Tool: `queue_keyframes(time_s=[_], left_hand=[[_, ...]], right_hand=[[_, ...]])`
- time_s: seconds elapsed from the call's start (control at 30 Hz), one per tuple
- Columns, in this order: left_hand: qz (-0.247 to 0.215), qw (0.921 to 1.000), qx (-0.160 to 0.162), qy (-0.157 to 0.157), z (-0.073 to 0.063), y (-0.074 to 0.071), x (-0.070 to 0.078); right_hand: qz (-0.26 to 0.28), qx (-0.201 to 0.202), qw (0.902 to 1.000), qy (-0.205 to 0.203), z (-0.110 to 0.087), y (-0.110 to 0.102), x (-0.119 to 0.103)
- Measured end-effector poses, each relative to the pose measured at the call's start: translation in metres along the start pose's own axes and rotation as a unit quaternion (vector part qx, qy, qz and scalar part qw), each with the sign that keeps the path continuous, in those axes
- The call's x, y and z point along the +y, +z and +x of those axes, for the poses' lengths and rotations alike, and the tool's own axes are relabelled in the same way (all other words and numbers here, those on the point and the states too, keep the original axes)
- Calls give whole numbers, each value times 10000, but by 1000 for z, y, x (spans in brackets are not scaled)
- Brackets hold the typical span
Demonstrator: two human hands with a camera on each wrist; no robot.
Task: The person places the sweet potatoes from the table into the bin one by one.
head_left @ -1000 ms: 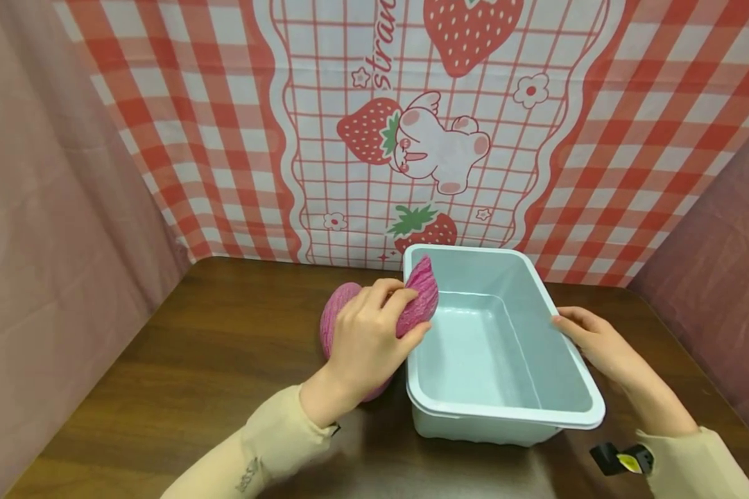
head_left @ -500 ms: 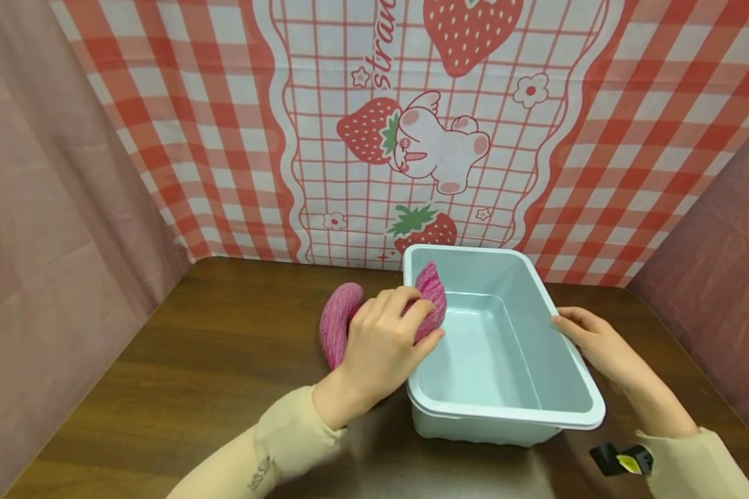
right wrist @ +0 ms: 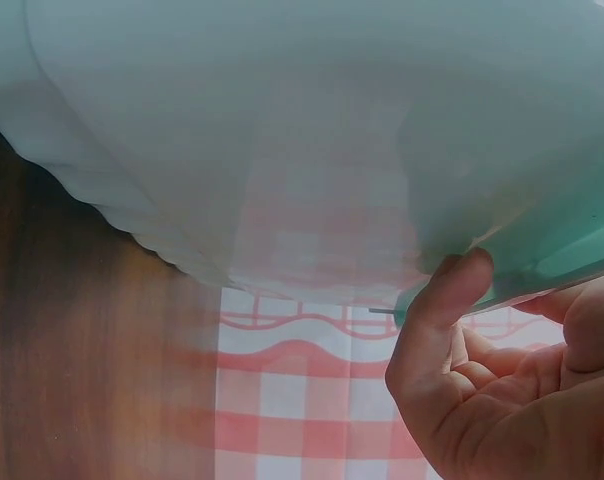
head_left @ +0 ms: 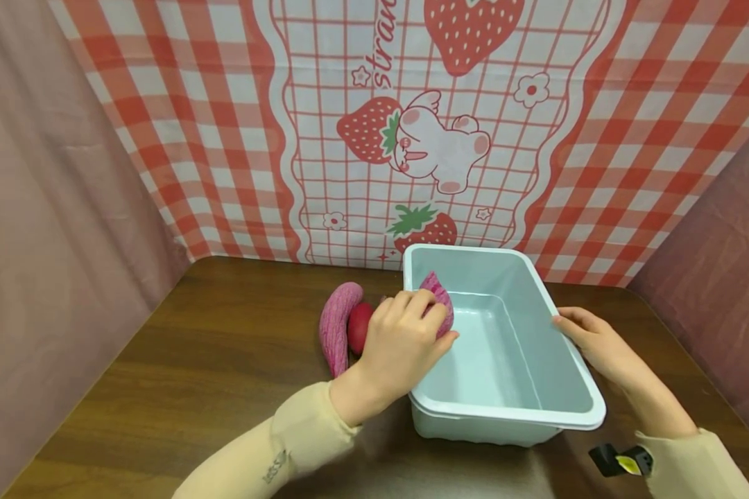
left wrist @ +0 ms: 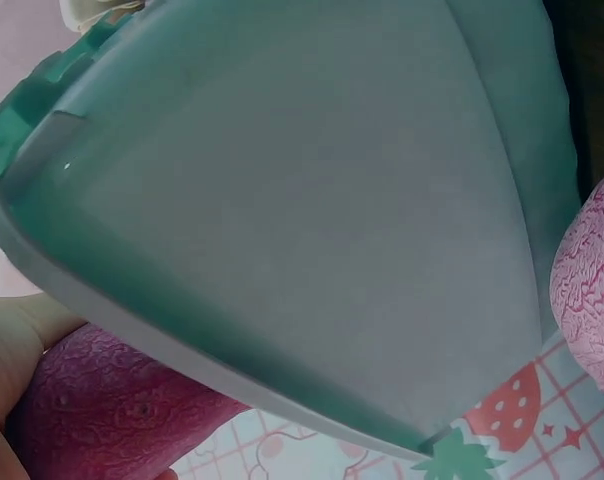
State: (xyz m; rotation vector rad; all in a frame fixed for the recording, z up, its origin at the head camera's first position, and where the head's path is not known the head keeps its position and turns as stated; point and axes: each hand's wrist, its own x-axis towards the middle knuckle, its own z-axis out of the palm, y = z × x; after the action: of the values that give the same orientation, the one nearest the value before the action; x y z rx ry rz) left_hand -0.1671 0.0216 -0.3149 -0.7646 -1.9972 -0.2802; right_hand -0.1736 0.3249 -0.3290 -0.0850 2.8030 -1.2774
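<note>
My left hand (head_left: 402, 339) grips a magenta, wrinkle-skinned sweet potato (head_left: 442, 305) with a pointed tip, over the left rim of a pale blue-green plastic tub (head_left: 505, 414). In the left wrist view the sweet potato (left wrist: 112, 410) shows between thumb and fingers, close to the tub's rim. My right hand (head_left: 602, 346) pinches the tub's right rim. Seen from the right wrist, that hand (right wrist: 482, 370) has its thumb on one side of the rim and its fingers on the other. No objects show inside the tub apart from the held one at its edge.
Left of the tub, a curved pink sweet potato-like piece (head_left: 338, 326) lies on the brown wooden table (head_left: 225, 374). Beside it is a smooth dark red rounded object (head_left: 359, 328), partly hidden by my left hand. A checked strawberry cloth (head_left: 237, 138) hangs behind.
My left hand has moved right and slightly down with the sweet potato, over the tub's left rim. The red object behind it has come into view. My right hand and the tub stay put.
</note>
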Motion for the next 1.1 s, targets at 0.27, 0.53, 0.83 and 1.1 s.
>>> queue_keyframes(time_s=[0.27,0.53,0.83,1.1], left_hand=[[-43,10000,-62,-16,2,4,2],[-18,9999,-69,150,4,11,7],[236,9987,-170,422,3,15,16],[413,9957,-560,618,4,17,20]], right_hand=[[25,19,10000,18,0,0,0],[39,25,10000,0,-1,2,1],[17,67,10000,-52,-1,2,2],[-45,84,9999,-49,0,2,2]])
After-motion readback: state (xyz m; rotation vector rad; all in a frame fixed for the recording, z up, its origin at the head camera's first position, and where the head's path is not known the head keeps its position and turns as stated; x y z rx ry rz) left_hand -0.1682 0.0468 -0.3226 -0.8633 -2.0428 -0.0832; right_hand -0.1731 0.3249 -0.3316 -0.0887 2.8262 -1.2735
